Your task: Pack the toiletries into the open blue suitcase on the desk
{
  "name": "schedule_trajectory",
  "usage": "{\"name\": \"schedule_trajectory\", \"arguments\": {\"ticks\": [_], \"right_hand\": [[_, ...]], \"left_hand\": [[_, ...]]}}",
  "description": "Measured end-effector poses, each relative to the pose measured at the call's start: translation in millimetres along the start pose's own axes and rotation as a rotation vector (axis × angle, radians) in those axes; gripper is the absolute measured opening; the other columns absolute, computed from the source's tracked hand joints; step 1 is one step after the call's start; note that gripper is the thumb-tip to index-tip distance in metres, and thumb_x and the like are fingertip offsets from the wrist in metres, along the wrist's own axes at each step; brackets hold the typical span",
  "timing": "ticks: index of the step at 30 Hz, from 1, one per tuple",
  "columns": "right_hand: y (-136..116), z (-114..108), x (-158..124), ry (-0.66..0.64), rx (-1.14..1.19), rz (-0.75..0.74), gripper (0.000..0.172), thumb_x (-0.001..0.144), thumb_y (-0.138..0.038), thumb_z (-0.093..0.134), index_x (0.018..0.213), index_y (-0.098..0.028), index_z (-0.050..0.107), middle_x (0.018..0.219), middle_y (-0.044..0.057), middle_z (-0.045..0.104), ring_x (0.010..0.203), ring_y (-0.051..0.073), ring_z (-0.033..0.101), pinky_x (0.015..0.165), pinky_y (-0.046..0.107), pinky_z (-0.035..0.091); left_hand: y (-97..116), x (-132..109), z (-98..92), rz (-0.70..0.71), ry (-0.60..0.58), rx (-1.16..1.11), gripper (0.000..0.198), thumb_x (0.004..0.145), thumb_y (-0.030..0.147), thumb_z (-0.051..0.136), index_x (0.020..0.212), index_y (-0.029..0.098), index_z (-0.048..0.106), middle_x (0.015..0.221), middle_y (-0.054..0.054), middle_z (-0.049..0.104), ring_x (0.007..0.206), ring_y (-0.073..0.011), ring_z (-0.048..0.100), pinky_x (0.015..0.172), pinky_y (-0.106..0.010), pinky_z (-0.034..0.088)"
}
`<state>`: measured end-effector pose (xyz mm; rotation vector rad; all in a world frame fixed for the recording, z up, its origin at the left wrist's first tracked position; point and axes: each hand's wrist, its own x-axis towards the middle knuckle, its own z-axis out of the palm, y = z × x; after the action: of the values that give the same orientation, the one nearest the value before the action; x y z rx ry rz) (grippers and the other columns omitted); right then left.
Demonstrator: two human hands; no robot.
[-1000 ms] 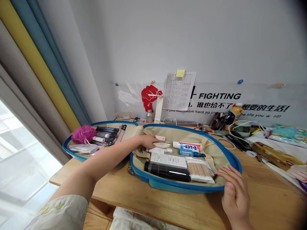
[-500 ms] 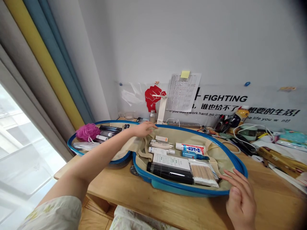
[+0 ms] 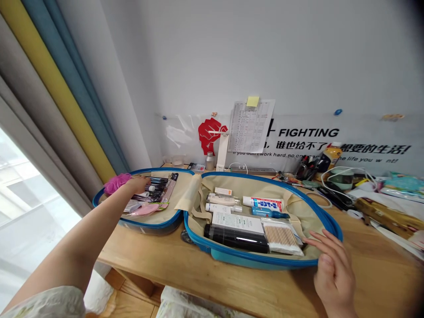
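Observation:
An open blue-rimmed case (image 3: 243, 264) with a beige lining lies on the wooden table. My left hand (image 3: 139, 184) is over its left half, beside a purple bath puff (image 3: 117, 182) and among dark packaged items (image 3: 160, 187); its fingertips are too small and hidden to read. My right hand (image 3: 334, 267) rests at the right front rim, fingers stretched out and apart, holding nothing. In the right half lie a toothpaste tube (image 3: 263, 203), a blue bottle (image 3: 268, 213), a black bottle (image 3: 236, 238), a white box (image 3: 236, 222) and a pack of cotton swabs (image 3: 283, 237).
Behind the case stand a small glass jar (image 3: 209, 161) and a white upright stand (image 3: 222, 152). To the right are a drink bottle (image 3: 331, 157), cables, a gold pouch (image 3: 380, 216) and clutter. A curtain (image 3: 66, 79) hangs at the left.
My left hand has moved left from the middle of the case to the items beside the bath puff, uncovering a pink item there. My right hand stays at the rim.

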<state>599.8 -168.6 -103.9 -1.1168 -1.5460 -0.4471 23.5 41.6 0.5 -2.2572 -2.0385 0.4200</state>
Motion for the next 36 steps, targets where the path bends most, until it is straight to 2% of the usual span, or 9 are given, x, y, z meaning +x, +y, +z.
{"name": "schedule_trajectory", "arguments": {"ticks": [5, 13, 21, 25, 28, 30, 32, 34, 36], "right_hand": [[-1.7, 1.9, 0.4, 0.03, -0.001, -0.003, 0.035, 0.099, -0.029, 0.035, 0.097, -0.019, 0.069, 0.105, 0.013, 0.07, 0.121, 0.032, 0.058, 0.1, 0.056, 0.045], [0.0, 2.7, -1.3, 0.032, 0.01, 0.023, 0.036, 0.098, -0.032, 0.036, 0.095, -0.019, 0.069, 0.104, 0.013, 0.07, 0.12, 0.032, 0.058, 0.1, 0.056, 0.045], [-0.5, 0.9, -0.3, 0.009, 0.005, 0.002, 0.033, 0.097, -0.028, 0.037, 0.099, -0.02, 0.069, 0.106, 0.012, 0.07, 0.122, 0.031, 0.057, 0.1, 0.054, 0.045], [-0.7, 1.5, -0.7, 0.022, 0.019, 0.006, 0.033, 0.098, -0.03, 0.038, 0.099, -0.021, 0.069, 0.106, 0.01, 0.07, 0.122, 0.03, 0.057, 0.1, 0.053, 0.045], [-1.4, 1.7, -0.4, 0.03, 0.022, 0.002, 0.032, 0.098, -0.028, 0.038, 0.098, -0.021, 0.069, 0.105, 0.01, 0.07, 0.122, 0.029, 0.057, 0.1, 0.051, 0.045], [-1.8, 1.7, -0.3, 0.029, 0.02, 0.002, 0.032, 0.098, -0.028, 0.038, 0.098, -0.021, 0.069, 0.105, 0.01, 0.07, 0.121, 0.029, 0.058, 0.1, 0.052, 0.045], [-1.9, 1.6, -0.4, 0.02, 0.017, 0.009, 0.033, 0.098, -0.029, 0.038, 0.098, -0.021, 0.069, 0.105, 0.01, 0.07, 0.122, 0.029, 0.058, 0.1, 0.052, 0.045], [-1.5, 1.7, -0.8, 0.017, 0.019, 0.021, 0.033, 0.098, -0.03, 0.038, 0.098, -0.02, 0.07, 0.105, 0.011, 0.071, 0.122, 0.03, 0.057, 0.1, 0.053, 0.045], [-1.0, 2.0, -1.2, 0.022, 0.028, 0.035, 0.034, 0.098, -0.031, 0.038, 0.097, -0.02, 0.07, 0.105, 0.012, 0.071, 0.123, 0.03, 0.057, 0.101, 0.054, 0.045]], "left_hand": [[-0.9, 9.1, 0.6, -0.015, -0.096, 0.094, 0.035, 0.094, 0.037, 0.061, 0.124, 0.018, 0.059, 0.126, -0.01, 0.061, 0.11, -0.0233, 0.062, 0.093, -0.046, 0.054], [-1.6, 6.3, -0.8, 0.019, -0.104, 0.119, 0.034, 0.093, 0.036, 0.062, 0.122, 0.017, 0.06, 0.129, -0.01, 0.059, 0.115, -0.0247, 0.059, 0.097, -0.048, 0.052], [1.0, 1.4, -0.1, -0.015, -0.165, 0.089, 0.036, 0.094, 0.038, 0.061, 0.123, 0.017, 0.059, 0.124, -0.009, 0.062, 0.106, -0.0226, 0.063, 0.09, -0.044, 0.055], [5.7, -5.4, -1.2, -0.011, -0.098, 0.04, 0.037, 0.094, 0.038, 0.062, 0.124, 0.016, 0.059, 0.125, -0.01, 0.061, 0.107, -0.0227, 0.063, 0.09, -0.045, 0.055], [8.7, -9.9, -15.0, -0.027, 0.047, -0.012, 0.039, 0.095, 0.038, 0.059, 0.128, 0.016, 0.057, 0.128, -0.011, 0.06, 0.111, -0.0245, 0.062, 0.094, -0.047, 0.053], [16.7, -10.2, -30.7, -0.02, 0.163, -0.056, 0.043, 0.099, 0.037, 0.049, 0.134, 0.014, 0.052, 0.131, -0.016, 0.058, 0.116, -0.029, 0.06, 0.1, -0.049, 0.049], [34.4, -7.6, -48.7, 0.029, 0.259, -0.103, 0.05, 0.101, 0.037, 0.037, 0.142, 0.011, 0.045, 0.136, -0.02, 0.055, 0.122, -0.0333, 0.058, 0.104, -0.047, 0.045], [63.4, -2.6, -65.2, 0.135, 0.314, -0.147, 0.055, 0.1, 0.041, 0.033, 0.147, 0.013, 0.04, 0.141, -0.019, 0.052, 0.126, -0.0331, 0.054, 0.107, -0.044, 0.043], [101.4, 4.0, -76.8, 0.293, 0.315, -0.183, 0.054, 0.099, 0.044, 0.037, 0.146, 0.019, 0.043, 0.142, -0.013, 0.053, 0.129, -0.0292, 0.053, 0.109, -0.038, 0.041]]}}
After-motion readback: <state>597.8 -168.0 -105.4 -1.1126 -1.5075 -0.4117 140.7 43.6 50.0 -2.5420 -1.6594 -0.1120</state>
